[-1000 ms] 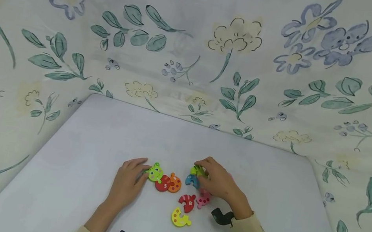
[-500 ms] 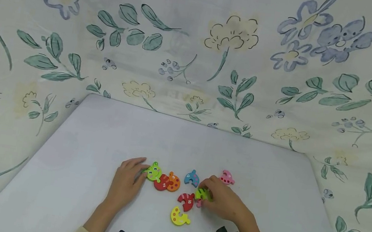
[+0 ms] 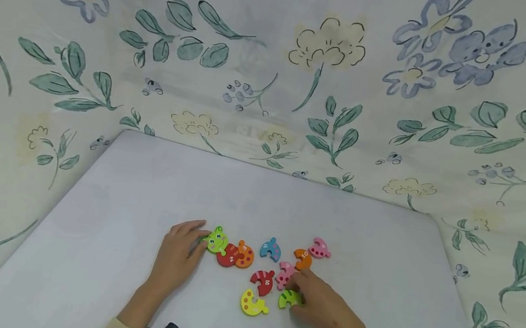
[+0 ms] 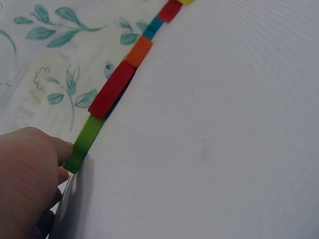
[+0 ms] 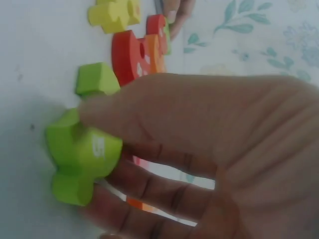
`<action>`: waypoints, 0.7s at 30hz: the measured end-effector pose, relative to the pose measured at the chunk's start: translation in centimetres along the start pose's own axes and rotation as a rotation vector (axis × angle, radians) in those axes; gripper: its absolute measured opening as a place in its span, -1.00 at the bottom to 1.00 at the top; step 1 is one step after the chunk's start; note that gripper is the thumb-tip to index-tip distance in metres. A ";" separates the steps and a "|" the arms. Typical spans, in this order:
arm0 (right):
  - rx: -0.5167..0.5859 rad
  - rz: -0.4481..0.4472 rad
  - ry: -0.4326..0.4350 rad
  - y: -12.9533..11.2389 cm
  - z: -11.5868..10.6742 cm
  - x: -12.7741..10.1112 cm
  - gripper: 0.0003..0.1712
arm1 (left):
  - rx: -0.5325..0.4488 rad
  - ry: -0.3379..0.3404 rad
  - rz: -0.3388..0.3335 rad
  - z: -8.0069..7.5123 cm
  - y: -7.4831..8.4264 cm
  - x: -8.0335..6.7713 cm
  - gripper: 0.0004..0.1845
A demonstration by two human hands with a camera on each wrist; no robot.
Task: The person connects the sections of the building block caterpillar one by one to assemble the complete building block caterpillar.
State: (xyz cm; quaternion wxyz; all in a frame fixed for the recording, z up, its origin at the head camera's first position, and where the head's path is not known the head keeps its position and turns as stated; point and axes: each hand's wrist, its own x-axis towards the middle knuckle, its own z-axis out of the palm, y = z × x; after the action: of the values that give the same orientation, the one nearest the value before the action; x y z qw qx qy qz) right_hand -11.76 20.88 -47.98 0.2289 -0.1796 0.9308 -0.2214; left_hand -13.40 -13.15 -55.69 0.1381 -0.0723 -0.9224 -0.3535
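The lime-green puzzle piece lies on the near right part of the white table, just right of the yellow piece and nearer than the red piece marked 8. The right hand pinches it: in the right wrist view the thumb lies across its top face by the printed 5, while the fingers curl under and behind it, clamped on its edges.

It looks like a thick, flat slab of painted wood or a similar hard material (the chunky edge shows plainly in the wrist view), so I judge it light, stiff and not fragile. The paint looks smooth, so it may be a little slippery, and the flat faces with a thumb above and fingers at the rim seem the surest hold; the knob and notch should stay free.

Farther off lie a pink piece, an orange piece marked 10, another pink one and a blue piece.

To the left, the left hand rests flat, fingers nearly straight and together, their tips touching the green frog-face head piece. That head joins a red piece and an orange dotted piece in a short chain. Floral cloth hangs behind and at both sides.
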 end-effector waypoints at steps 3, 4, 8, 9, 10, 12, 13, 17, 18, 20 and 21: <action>0.017 0.007 0.049 0.2 -0.5 0.0 -0.62 | -0.001 0.014 0.006 0.0 0.0 0.0 -0.73; 0.027 0.017 0.070 0.2 -0.8 0.0 -0.61 | -0.001 0.015 0.004 0.0 -0.1 0.0 -0.73; 0.054 0.077 0.152 0.7 -1.6 0.0 -0.59 | 0.004 0.014 -0.002 0.0 -0.1 -0.1 -0.73; 0.055 0.097 0.168 0.8 -1.8 0.0 -0.60 | 0.005 0.012 -0.006 0.0 -0.1 -0.1 -0.73; 0.050 0.119 0.183 1.0 -1.9 0.0 -0.60 | 0.005 0.012 -0.005 0.0 -0.1 -0.1 -0.73; 0.035 0.146 0.214 1.4 -2.1 0.0 -0.57 | 0.008 0.010 -0.006 0.0 -0.1 -0.2 -0.72; 0.028 0.157 0.230 1.7 -2.2 0.1 -0.55 | 0.008 0.008 -0.006 0.0 -0.1 -0.2 -0.72; 0.024 0.179 0.272 2.6 -2.7 0.1 -0.47 | 0.002 -0.004 -0.018 0.0 -0.1 -0.3 -0.72; 0.022 0.185 0.281 2.8 -2.8 0.1 -0.46 | -0.001 -0.007 -0.022 0.1 -0.1 -0.3 -0.72; 0.008 0.196 0.307 3.2 -2.9 0.1 -0.43 | -0.003 -0.012 -0.030 0.1 0.0 -0.4 -0.72; -0.003 0.200 0.322 3.3 -3.0 0.2 -0.42 | -0.001 -0.013 -0.034 0.1 0.0 -0.4 -0.71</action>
State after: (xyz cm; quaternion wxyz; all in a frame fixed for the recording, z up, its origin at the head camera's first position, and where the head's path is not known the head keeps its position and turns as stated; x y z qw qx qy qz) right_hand -14.17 24.55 -47.27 0.0978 -0.0487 0.9689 -0.2221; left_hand -13.00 -13.12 -55.86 0.1259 -0.0590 -0.9241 -0.3560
